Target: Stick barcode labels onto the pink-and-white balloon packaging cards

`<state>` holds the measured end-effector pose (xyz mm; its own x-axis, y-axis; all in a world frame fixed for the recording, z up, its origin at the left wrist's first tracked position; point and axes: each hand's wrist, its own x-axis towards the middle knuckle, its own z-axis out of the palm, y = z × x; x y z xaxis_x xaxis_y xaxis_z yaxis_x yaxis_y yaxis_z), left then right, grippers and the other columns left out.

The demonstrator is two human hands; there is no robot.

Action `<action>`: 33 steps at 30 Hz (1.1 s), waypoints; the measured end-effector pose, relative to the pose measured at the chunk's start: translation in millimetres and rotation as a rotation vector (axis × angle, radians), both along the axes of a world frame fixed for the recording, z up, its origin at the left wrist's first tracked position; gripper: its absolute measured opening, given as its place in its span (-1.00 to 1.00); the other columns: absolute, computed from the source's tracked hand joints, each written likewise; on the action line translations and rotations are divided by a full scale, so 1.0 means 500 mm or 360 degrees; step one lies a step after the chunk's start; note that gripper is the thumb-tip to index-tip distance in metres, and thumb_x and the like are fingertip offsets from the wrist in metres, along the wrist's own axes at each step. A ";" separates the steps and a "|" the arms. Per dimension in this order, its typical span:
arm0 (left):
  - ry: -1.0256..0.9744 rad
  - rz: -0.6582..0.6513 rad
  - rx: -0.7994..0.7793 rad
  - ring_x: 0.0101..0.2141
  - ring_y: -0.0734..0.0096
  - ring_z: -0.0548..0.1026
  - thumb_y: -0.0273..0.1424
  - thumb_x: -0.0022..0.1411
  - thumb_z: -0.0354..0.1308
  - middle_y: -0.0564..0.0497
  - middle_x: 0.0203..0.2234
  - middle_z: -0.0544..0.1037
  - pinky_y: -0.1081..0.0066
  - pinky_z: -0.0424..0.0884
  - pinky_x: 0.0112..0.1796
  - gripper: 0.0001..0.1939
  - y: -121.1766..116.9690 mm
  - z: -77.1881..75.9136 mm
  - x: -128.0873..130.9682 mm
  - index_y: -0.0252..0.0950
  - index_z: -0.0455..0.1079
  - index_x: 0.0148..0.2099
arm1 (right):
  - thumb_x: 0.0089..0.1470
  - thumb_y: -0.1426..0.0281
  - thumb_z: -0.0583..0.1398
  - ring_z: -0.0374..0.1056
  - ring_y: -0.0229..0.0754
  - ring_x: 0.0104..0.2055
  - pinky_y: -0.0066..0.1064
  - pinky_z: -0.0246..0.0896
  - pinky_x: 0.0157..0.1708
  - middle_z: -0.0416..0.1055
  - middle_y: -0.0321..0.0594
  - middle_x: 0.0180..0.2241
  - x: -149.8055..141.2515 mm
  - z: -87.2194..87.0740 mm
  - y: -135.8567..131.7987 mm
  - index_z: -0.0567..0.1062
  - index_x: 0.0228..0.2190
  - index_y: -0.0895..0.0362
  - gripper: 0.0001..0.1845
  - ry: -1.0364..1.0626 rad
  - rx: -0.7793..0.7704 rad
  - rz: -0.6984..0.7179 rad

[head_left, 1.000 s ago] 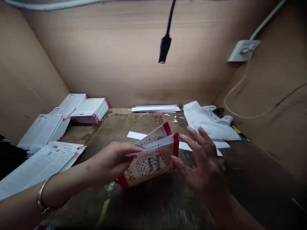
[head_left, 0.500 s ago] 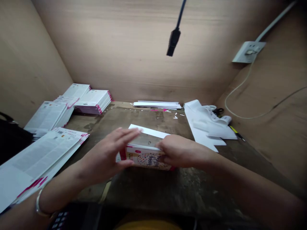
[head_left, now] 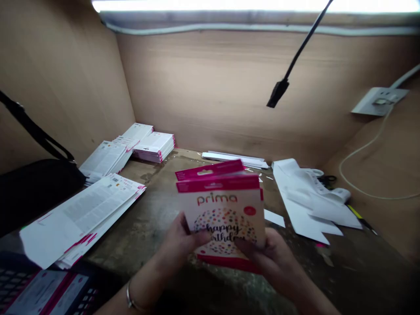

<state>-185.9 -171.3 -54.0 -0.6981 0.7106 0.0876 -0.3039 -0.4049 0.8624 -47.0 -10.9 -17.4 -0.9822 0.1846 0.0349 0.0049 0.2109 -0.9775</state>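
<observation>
Between my two hands stand pink-and-white printed boxes [head_left: 223, 201], at least two pressed together, their front reading "prima" and "happy birthday" over coloured dots. My left hand [head_left: 180, 245] grips the lower left side, thumb across the front. The lower right corner is in my right hand [head_left: 272, 258], its thumb also on the front face. Pink hang tabs show along the top, the rear one tilted and set apart from the front one. My fingers behind the boxes are hidden. A white paper strip [head_left: 274, 218] lies on the table just right of them.
Flat printed cartons [head_left: 82, 218] lie stacked on the left, with more stacks [head_left: 154, 144] behind. White paper sheets [head_left: 302, 201], scissors [head_left: 328, 179] and a yellow pen-like tool [head_left: 359, 216] are at right. A black cable [head_left: 278, 92] hangs overhead. A blue basket [head_left: 13, 267] sits front left.
The boxes have come up off the table and tipped so their printed front faces me. My left hand has closed on them; my right hand has moved to the lower right corner. The view has tilted up.
</observation>
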 end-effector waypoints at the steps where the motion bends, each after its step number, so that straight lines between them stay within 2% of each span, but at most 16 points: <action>1: 0.0062 -0.0005 -0.0058 -0.17 0.12 0.52 -0.38 -0.08 0.38 -0.09 -0.21 0.58 0.22 0.46 -0.16 -0.50 -0.001 0.006 0.004 -0.28 0.35 -0.05 | 0.11 0.25 0.17 0.42 -0.03 -0.17 -0.26 0.34 -0.15 0.49 -0.17 -0.19 0.002 -0.018 -0.003 0.47 -0.14 0.10 -0.70 0.0036 0.0003 -0.0051; 4: 0.0331 0.0055 -0.0191 -0.22 0.24 0.53 -0.41 0.03 0.31 -0.01 -0.25 0.59 0.31 0.47 -0.20 -0.69 -0.006 0.018 0.017 -0.26 0.39 -0.13 | 0.05 0.28 0.24 0.37 0.01 -0.06 -0.23 0.30 -0.08 0.45 -0.10 -0.11 0.009 -0.061 -0.002 0.44 -0.13 0.10 -0.67 0.0145 0.0109 -0.0285; 6: 0.0477 0.0053 -0.0246 -0.21 0.27 0.52 -0.40 0.09 0.26 0.02 -0.23 0.58 0.32 0.46 -0.18 -0.74 -0.009 0.020 0.025 -0.23 0.39 -0.12 | 0.04 0.30 0.25 0.34 0.01 -0.03 -0.21 0.29 -0.07 0.42 -0.09 -0.06 0.016 -0.076 0.003 0.38 -0.09 0.08 -0.63 0.0253 0.0058 -0.0401; 9: 0.0736 0.0122 -0.0349 -0.17 0.25 0.49 -0.38 0.12 0.24 0.00 -0.18 0.54 0.30 0.43 -0.13 -0.71 -0.006 0.018 0.038 -0.21 0.36 -0.07 | 0.05 0.32 0.24 0.38 -0.06 -0.10 -0.27 0.33 -0.13 0.45 -0.12 -0.13 0.019 -0.086 0.011 0.36 -0.15 0.07 -0.70 0.0401 -0.0018 -0.0505; 11: 0.0945 0.0216 -0.0396 -0.12 0.23 0.46 -0.38 0.09 0.26 -0.01 -0.14 0.51 0.27 0.38 -0.08 -0.64 -0.002 0.014 0.047 -0.20 0.33 -0.04 | 0.06 0.31 0.24 0.41 -0.09 -0.18 -0.31 0.35 -0.20 0.47 -0.15 -0.23 0.016 -0.088 0.014 0.38 -0.23 0.08 -0.78 0.0408 -0.0026 -0.0556; 13: 0.1072 0.0292 -0.0415 -0.08 0.21 0.43 -0.36 0.07 0.28 -0.02 -0.10 0.47 0.25 0.34 -0.03 -0.56 0.002 0.008 0.054 -0.18 0.29 0.01 | 0.04 0.29 0.25 0.41 -0.06 -0.17 -0.30 0.36 -0.20 0.48 -0.13 -0.23 0.012 -0.087 0.018 0.38 -0.24 0.10 -0.75 0.0360 -0.0051 -0.0567; 18: 0.1003 0.0391 -0.0460 -0.10 0.25 0.44 -0.35 0.01 0.32 0.00 -0.11 0.47 0.27 0.37 -0.08 -0.43 0.011 -0.004 0.063 -0.19 0.19 0.05 | -0.04 0.25 0.31 0.38 0.03 -0.09 -0.22 0.34 -0.14 0.45 -0.06 -0.12 0.009 -0.092 0.032 0.37 -0.15 0.11 -0.58 0.0214 -0.0010 -0.0620; 22: 0.0906 0.0393 -0.0409 -0.15 0.32 0.47 -0.33 0.05 0.30 0.03 -0.14 0.49 0.32 0.39 -0.14 -0.48 0.023 -0.009 0.060 -0.19 0.19 0.03 | -0.04 0.27 0.31 0.42 -0.03 -0.20 -0.30 0.37 -0.24 0.49 -0.13 -0.24 0.002 -0.108 0.045 0.39 -0.21 0.10 -0.66 0.0211 0.0029 -0.0645; 27: 0.0890 0.0371 -0.0319 -0.17 0.35 0.46 -0.34 0.07 0.29 0.03 -0.16 0.48 0.37 0.39 -0.17 -0.54 0.026 -0.015 0.053 -0.20 0.21 -0.01 | -0.02 0.30 0.31 0.42 -0.11 -0.20 -0.37 0.37 -0.25 0.49 -0.21 -0.23 -0.003 -0.117 0.047 0.38 -0.18 0.05 -0.66 0.0206 0.0049 -0.0669; 33: 0.0892 0.0386 -0.0312 -0.20 0.36 0.47 -0.32 0.07 0.28 0.05 -0.20 0.49 0.40 0.39 -0.20 -0.58 0.022 -0.018 0.053 -0.21 0.22 -0.05 | -0.02 0.29 0.31 0.41 -0.10 -0.13 -0.37 0.36 -0.20 0.48 -0.21 -0.16 -0.005 -0.117 0.039 0.39 -0.17 0.03 -0.65 0.0231 0.0005 -0.0691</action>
